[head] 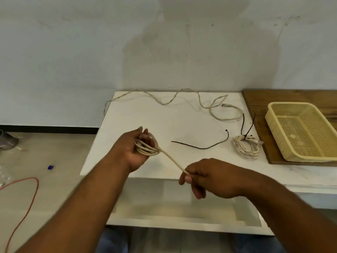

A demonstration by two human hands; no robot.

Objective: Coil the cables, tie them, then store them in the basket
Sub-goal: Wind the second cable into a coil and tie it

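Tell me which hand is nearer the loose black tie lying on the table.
Right. The right hand sits just in front of the black tie, pinching the cable's free end. The left hand is off to the tie's left, wrapped in the coil.

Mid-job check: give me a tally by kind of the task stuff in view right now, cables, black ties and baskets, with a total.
Cream cables: 3 (coil in the left hand, tail pinched by the right hand; tied coil on the table; loose cable at the back)
Black ties: 2 (loose tie; tie on the tied coil)
Baskets: 1 (yellow basket, nothing in it)
Total: 6
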